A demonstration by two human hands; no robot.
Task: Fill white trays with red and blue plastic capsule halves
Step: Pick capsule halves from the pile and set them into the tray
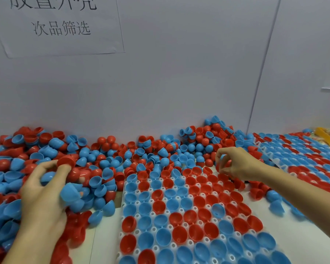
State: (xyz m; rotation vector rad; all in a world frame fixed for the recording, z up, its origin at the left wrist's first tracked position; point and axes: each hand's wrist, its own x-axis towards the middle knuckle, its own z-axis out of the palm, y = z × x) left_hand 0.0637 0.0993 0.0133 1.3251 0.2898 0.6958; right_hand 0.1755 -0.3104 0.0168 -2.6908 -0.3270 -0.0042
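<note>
Filling the near white tray point(181, 223), almost full, red and blue halves seated open side up; one blue half point(218, 208) sits tilted mid-tray. Left hand point(44, 191) deep in the loose pile point(95, 161), fingers curled round several halves, red and blue. Right hand point(234, 163) at the tray's far right corner, fingers pinched on small halves, exact count unclear. Better to drop one half per pocket, open side up, press lightly, reseat the tilted one. Second filled tray point(301, 155) lying far right.
</note>
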